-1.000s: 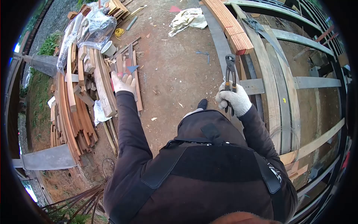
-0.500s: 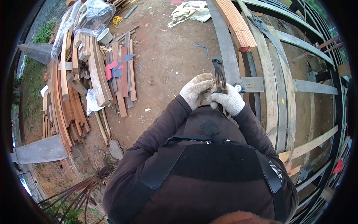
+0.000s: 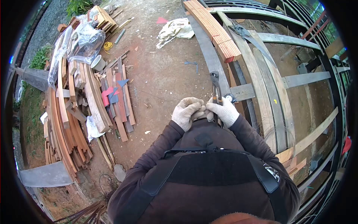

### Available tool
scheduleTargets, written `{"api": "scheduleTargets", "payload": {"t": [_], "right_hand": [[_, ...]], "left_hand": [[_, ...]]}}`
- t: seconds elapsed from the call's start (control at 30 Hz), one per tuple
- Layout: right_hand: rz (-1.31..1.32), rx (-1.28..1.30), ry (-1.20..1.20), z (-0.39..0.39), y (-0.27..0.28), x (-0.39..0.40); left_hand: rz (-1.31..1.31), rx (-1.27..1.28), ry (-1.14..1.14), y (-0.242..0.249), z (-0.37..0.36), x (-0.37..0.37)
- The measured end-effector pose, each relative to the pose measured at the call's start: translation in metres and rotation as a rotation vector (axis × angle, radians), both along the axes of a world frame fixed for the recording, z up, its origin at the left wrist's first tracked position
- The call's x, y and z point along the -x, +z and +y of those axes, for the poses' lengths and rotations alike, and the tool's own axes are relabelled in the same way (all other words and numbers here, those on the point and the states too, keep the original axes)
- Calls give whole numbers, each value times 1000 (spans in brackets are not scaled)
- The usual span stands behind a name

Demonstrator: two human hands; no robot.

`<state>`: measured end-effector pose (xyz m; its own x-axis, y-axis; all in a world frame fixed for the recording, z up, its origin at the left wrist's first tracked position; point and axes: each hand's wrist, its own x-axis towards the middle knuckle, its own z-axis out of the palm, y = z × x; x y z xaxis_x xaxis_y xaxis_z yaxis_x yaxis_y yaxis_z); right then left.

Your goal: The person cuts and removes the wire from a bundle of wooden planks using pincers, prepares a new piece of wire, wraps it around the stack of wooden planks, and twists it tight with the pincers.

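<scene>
Both hands are in white work gloves, close together in front of the chest. My right hand (image 3: 225, 111) is closed around a pair of dark pincers (image 3: 215, 85), whose jaws point up and away from the body. Its thumb and fingertips meet the fingers of my left hand (image 3: 186, 113). That left hand is curled with its fingers pressed together; anything between them is too small or hidden to make out. A round tape measure or similar item (image 3: 229, 98) shows just beyond my right hand.
Stacked timber (image 3: 69, 127) lies on the left, with plastic sheeting (image 3: 87, 39) and a white bucket (image 3: 98, 62). Long beams (image 3: 265, 86) and a reddish bundle of boards (image 3: 212, 30) run along the right. A white sack (image 3: 176, 31) lies on the dirt ahead.
The view has shifted, so the surroundings appear lower on the left. My hands have come closer together, and their fingertips now meet. The pincers remain in my right hand.
</scene>
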<state>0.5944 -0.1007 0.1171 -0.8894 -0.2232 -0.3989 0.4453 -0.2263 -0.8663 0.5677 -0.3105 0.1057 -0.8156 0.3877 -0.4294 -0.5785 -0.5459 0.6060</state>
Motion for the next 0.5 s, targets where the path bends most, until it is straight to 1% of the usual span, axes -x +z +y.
{"api": "scheduleTargets", "payload": {"t": [0.03,0.07,0.1,0.13,0.17,0.2,0.23,0.27,0.3,0.37,0.4,0.43,0.5], "right_hand": [[22,-73,15,0,4,0],[15,-71,16,0,-2,0],[154,-197,-26,2,-13,1],[293,-323,-67,5,-21,0],[357,-350,-115,12,-25,0],[352,-404,-156,18,-21,0],[347,-457,-196,24,-10,1],[328,-510,-180,31,8,1],[508,-667,-180,40,9,3],[365,-825,-4,55,34,5],[423,-827,45,61,33,6],[420,-826,46,62,33,5],[384,-807,210,64,35,1]], "left_hand": [[72,149,-55,-5,-1,5],[141,297,-111,-8,-3,10],[131,297,-113,-8,-3,13],[182,349,-151,-7,-5,17],[235,399,-189,-6,-6,19],[246,412,-193,0,-6,19],[242,411,-196,2,-6,20],[239,419,-187,4,-6,20],[235,427,-178,4,-6,20],[235,411,-166,4,-5,18],[307,424,-165,5,-4,17],[380,437,-165,5,-4,17],[391,390,-171,4,-5,17]]}}
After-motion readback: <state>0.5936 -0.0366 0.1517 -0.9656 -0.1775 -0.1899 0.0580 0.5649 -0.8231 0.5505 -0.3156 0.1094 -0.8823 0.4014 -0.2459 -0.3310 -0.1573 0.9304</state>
